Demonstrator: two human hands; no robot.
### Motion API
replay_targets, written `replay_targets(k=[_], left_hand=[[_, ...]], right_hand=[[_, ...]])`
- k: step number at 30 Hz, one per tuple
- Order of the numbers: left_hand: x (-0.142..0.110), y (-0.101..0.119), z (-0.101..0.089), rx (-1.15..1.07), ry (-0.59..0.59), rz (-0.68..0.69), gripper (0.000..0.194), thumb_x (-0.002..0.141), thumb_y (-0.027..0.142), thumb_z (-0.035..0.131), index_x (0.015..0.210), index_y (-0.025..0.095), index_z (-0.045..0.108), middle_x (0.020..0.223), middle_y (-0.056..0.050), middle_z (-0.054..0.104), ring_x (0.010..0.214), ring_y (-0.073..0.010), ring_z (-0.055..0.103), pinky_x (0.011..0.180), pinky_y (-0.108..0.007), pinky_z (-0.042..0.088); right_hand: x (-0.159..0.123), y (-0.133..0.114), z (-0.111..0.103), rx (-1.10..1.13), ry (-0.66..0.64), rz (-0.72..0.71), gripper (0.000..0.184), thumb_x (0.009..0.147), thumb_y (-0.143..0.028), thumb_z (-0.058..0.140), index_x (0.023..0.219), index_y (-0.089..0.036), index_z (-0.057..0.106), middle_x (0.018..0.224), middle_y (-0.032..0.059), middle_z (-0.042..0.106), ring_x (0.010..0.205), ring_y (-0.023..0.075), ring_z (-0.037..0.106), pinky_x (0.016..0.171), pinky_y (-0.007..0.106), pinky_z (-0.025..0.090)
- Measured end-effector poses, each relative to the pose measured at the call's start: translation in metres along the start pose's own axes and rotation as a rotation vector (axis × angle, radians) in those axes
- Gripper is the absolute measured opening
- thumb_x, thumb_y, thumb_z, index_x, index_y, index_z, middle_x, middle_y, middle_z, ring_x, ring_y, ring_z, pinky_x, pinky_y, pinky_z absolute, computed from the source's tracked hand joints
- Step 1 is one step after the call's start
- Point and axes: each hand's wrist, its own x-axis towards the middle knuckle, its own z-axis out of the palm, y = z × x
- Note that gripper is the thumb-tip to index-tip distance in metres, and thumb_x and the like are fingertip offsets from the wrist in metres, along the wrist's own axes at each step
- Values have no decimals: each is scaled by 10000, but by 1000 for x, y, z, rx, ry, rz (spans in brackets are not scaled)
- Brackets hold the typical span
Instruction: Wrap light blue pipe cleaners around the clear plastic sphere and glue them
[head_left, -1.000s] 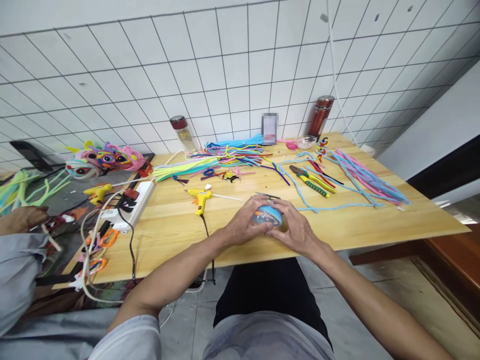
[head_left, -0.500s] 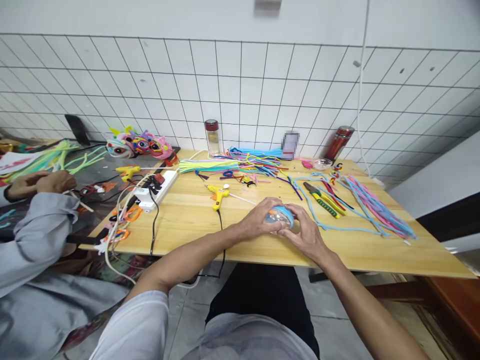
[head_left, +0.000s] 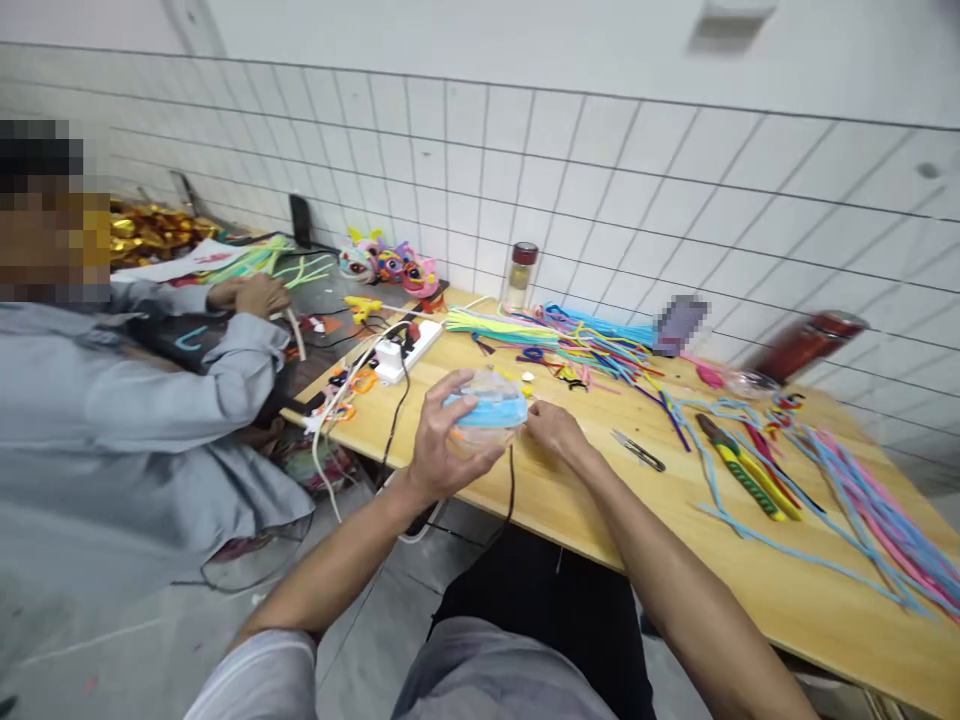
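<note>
My left hand (head_left: 439,440) is wrapped round a clear plastic ball (head_left: 484,412) banded with blue pipe cleaner, held just above the front edge of the wooden table (head_left: 757,570). My right hand (head_left: 553,432) sits beside the ball with fingers curled, touching its right side. Small scissors (head_left: 637,450) lie on the table to the right of my hands. A yellow glue gun (head_left: 517,377) is partly hidden behind the ball.
Bundles of coloured pipe cleaners (head_left: 570,340) cover the back of the table, more (head_left: 877,500) at the right. Green-yellow pliers (head_left: 739,465), a power strip (head_left: 405,345), a glass jar (head_left: 519,272) and a red flask (head_left: 806,345) stand around. A person in grey (head_left: 112,440) works at the left.
The view has swung left, bringing the person at the left into sight. My left hand has lifted the ball up off the table; my right hand has loosened to its side.
</note>
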Motion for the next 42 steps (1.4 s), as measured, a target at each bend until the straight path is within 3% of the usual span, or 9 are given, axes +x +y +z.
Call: replay_targets(k=[5, 10, 14, 19, 25, 30, 34, 38, 42], left_hand=[[-35, -4, -16, 98, 32, -22, 653, 979, 530, 756, 1511, 292, 462, 1497, -184, 603, 1403, -337, 655, 1110, -602, 605], [-37, -14, -17, 93, 38, -13, 657, 977, 505, 766, 1516, 283, 463, 1507, -194, 595, 1426, -348, 644, 1120, -623, 597], [-34, -21, -17, 73, 13, -33, 649, 989, 482, 763, 1522, 257, 470, 1510, -214, 594, 1442, -344, 627, 1119, -610, 591], [-31, -31, -10, 75, -35, -113, 617, 1007, 508, 739, 1505, 250, 482, 1493, -218, 615, 1411, -330, 649, 1088, -579, 602], [-11, -32, 33, 5, -186, -72, 632, 1002, 528, 742, 1505, 268, 463, 1489, -211, 619, 1395, -335, 661, 1087, -584, 597], [11, -29, 87, -111, -313, 14, 680, 975, 479, 791, 1529, 272, 454, 1513, -213, 605, 1424, -350, 643, 1113, -595, 579], [15, -30, 120, -158, -383, 29, 699, 971, 459, 801, 1550, 278, 453, 1545, -211, 587, 1441, -354, 626, 1141, -600, 554], [5, -36, 134, -166, -423, -1, 713, 978, 445, 794, 1579, 279, 447, 1523, -204, 601, 1419, -340, 638, 1121, -577, 571], [-8, -41, 137, -198, -475, -41, 719, 993, 458, 769, 1603, 263, 442, 1509, -211, 612, 1429, -334, 625, 1126, -569, 572]], right_hand=[[33, -32, 22, -144, 24, 118, 602, 968, -675, 668, 1106, -105, 804, 1323, 327, 777, 1383, 447, 690, 1118, 487, 510], [48, -36, 20, -101, 93, 182, 435, 915, -490, 777, 1035, -72, 785, 1306, 372, 764, 1411, 482, 664, 1150, 505, 495], [45, -22, 8, 121, 165, 158, 261, 848, -407, 797, 877, -178, 676, 949, 221, 812, 1139, 413, 781, 980, 467, 579], [2, 18, -22, 579, 247, 34, 449, 812, -640, 730, 955, -272, 516, 783, -30, 626, 714, 205, 707, 730, 351, 612], [-59, 79, -70, 1298, 63, -93, 456, 711, -484, 939, 1024, -222, 735, 699, -88, 463, 499, 84, 463, 469, 237, 406], [-71, 112, -93, 1221, 107, -203, 427, 771, -529, 942, 1031, -210, 829, 874, 36, 741, 687, 161, 674, 648, 297, 545], [-64, 129, -93, 1105, 153, -321, 344, 828, -498, 909, 989, -209, 816, 1057, 70, 819, 697, 152, 653, 751, 331, 563], [-56, 144, -84, 1112, 100, -337, 381, 898, -558, 845, 1052, -216, 777, 1169, 81, 817, 582, 115, 566, 690, 344, 546], [-53, 155, -78, 1101, -8, -309, 489, 884, -687, 832, 958, -207, 778, 1049, 87, 808, 588, 133, 586, 666, 340, 548]])
